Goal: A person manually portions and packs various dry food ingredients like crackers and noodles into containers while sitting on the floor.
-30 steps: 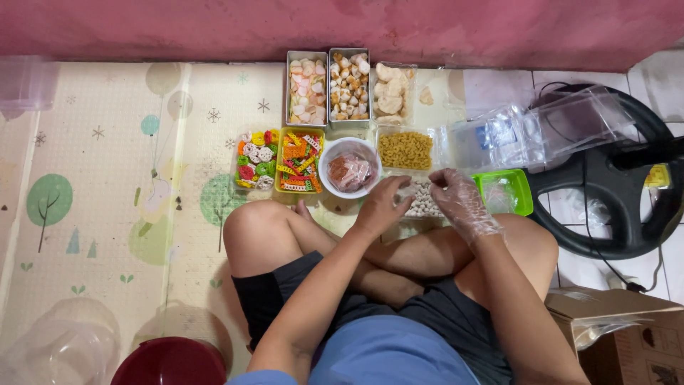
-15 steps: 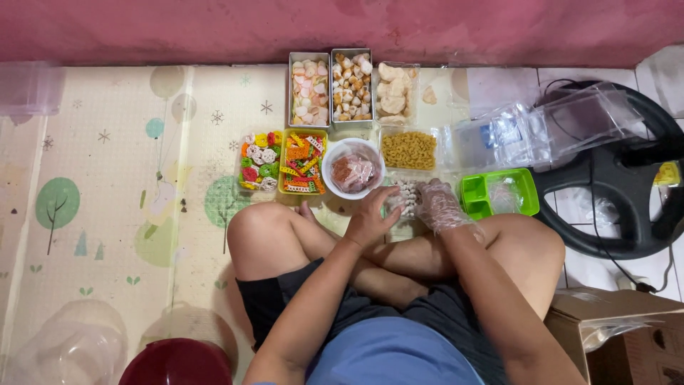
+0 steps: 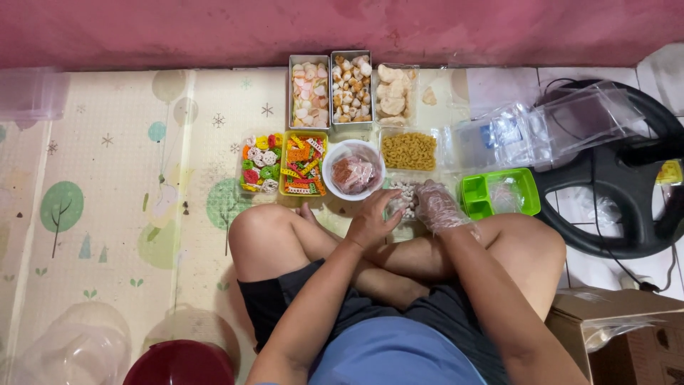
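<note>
Item: small clear bag of pale mixed snacks (image 3: 400, 198), on the floor mat (image 3: 128, 178) at the person's shins, just below the white bowl (image 3: 354, 170).

Right hand (image 3: 438, 207), in a thin plastic glove: touching the bag from 3 o'clock, fingers curled on it.

Left hand (image 3: 370, 219), bare: at its 8 o'clock, fingers closing on the bag's edge.

Both equally near.

Long axis: cannot tell; mostly hidden.

Ahead of the left hand (image 3: 370, 221) and gloved right hand (image 3: 436, 207), trays crowded together: a white round bowl (image 3: 353, 170), a green plastic divided tray (image 3: 499, 192). Leftward, patterned foam mat (image 3: 128, 214) lay open.
</note>
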